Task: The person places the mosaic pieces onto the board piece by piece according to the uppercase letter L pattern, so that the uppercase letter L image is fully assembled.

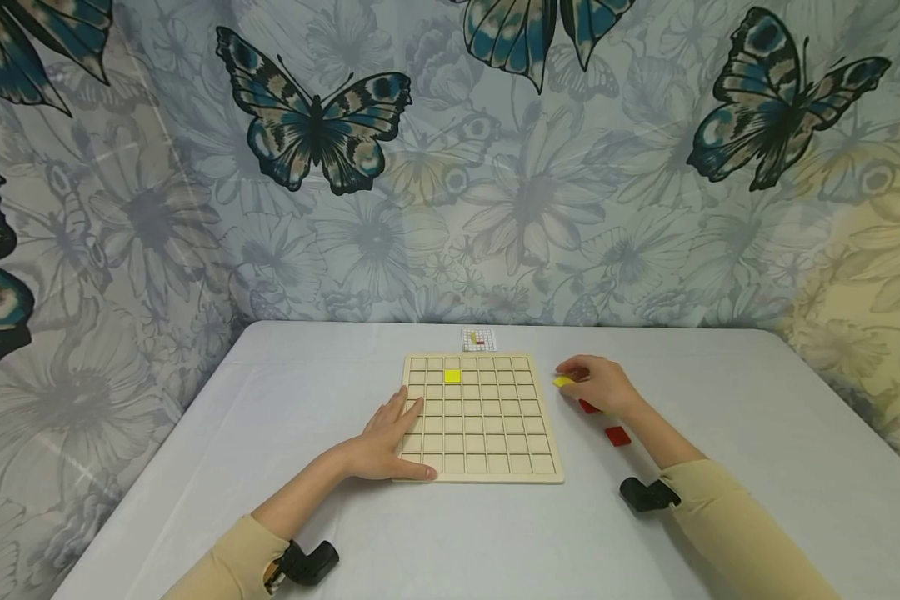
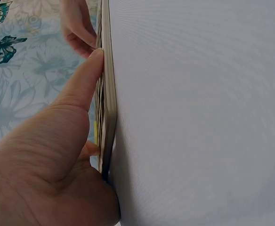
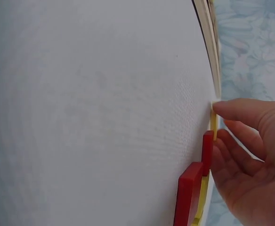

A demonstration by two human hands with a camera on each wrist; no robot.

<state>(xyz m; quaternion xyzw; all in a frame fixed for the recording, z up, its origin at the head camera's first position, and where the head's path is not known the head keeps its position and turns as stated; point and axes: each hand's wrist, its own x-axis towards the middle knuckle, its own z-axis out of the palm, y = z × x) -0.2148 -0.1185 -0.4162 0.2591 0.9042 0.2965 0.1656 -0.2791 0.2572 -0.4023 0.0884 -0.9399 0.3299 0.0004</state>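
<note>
A pale wooden grid board lies on the white table. My left hand rests on its left side with the fingers spread, the thumb along the near edge. One yellow square tile sits in a cell of the second row. Right of the board, my right hand pinches another yellow tile close to the tabletop. Just below that hand lies a red tile, partly covered, and a second red tile is nearer me. The right wrist view also shows a yellow piece beside the red tiles.
A small printed grid card with coloured squares lies beyond the board's far edge. Behind the white table hangs a butterfly-patterned cloth. Black devices are strapped at both wrists.
</note>
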